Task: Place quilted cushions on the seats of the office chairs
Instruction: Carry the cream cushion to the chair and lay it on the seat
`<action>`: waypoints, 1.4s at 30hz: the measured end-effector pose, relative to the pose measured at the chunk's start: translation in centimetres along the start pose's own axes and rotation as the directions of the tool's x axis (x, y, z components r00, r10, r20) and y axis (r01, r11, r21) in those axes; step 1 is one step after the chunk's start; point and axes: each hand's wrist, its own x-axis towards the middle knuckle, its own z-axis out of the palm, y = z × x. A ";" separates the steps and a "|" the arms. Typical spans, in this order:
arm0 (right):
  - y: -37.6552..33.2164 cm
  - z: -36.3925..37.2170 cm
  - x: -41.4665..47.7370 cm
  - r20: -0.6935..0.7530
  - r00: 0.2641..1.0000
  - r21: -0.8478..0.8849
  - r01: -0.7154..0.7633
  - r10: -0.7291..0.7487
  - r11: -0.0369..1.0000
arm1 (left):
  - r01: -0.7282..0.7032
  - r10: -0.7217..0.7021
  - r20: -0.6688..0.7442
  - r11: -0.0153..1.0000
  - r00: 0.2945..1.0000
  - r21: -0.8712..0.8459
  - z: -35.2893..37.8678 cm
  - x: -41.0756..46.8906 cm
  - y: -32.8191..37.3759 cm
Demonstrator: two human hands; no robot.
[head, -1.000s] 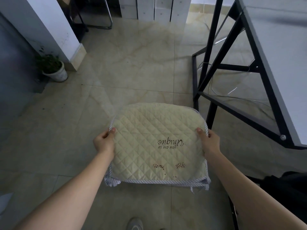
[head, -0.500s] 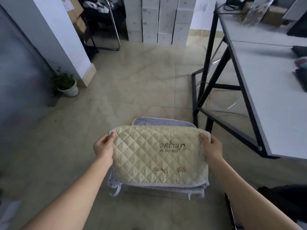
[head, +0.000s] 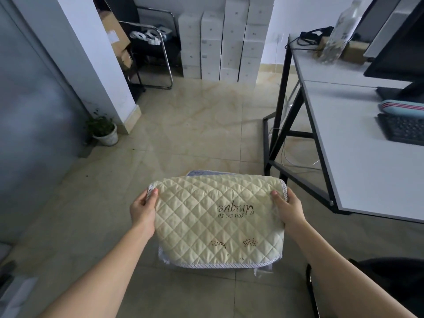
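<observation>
A cream quilted cushion point(head: 215, 219) with striped piping and upside-down brown lettering is held out flat over the tiled floor. My left hand point(head: 143, 212) grips its left edge and my right hand point(head: 288, 210) grips its right edge. A second, bluish cushion point(head: 199, 173) peeks out under its far edge. The black edge of an office chair point(head: 390, 285) shows at the lower right, partly hidden by my right forearm. Another black chair with a chrome frame point(head: 156, 51) stands at the back, with white items on its seat.
A white desk on a black frame point(head: 358, 171) runs along the right, carrying a keyboard point(head: 401, 129), a monitor point(head: 399, 49) and a bottle point(head: 337, 35). Stacked white boxes point(head: 224, 42) line the far wall. A potted plant point(head: 103, 131) sits by the white pillar point(head: 96, 56).
My view has tilted upward, bringing the far wall, boxes and desk top into sight. The cushion stays in both hands, now tipped flatter with the second cushion's edge showing beyond it.
</observation>
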 end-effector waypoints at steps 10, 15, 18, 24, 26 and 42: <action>0.1 -3.5 -4.4 -0.023 0.998 0.040 0.066 -0.065 0.997 | -0.002 0.002 0.006 1.000 1.000 -0.023 -1.5 -5.3 0.6; 0.8 -6.6 -8.0 -0.031 0.992 0.048 0.120 -0.118 0.992 | -0.003 0.005 0.039 0.999 0.999 -0.040 -2.9 -9.7 0.2; 1.0 -8.7 -10.4 -0.033 0.991 0.049 0.134 -0.133 0.990 | -0.023 0.025 0.046 0.999 0.999 -0.046 -3.5 -12.7 0.2; 1.4 -14.2 -15.4 -0.042 0.989 0.064 0.145 -0.142 0.987 | -0.040 0.044 0.075 0.998 0.996 -0.056 -4.5 -19.5 0.6; 1.5 -16.2 -16.9 -0.053 0.988 0.065 0.147 -0.144 0.987 | -0.040 0.045 0.087 0.998 0.995 -0.052 -4.3 -21.8 0.6; 0.2 -39.0 -25.4 -0.141 0.979 0.143 0.166 -0.146 0.976 | 0.044 -0.038 0.167 0.999 0.985 -0.033 5.5 -42.6 -0.3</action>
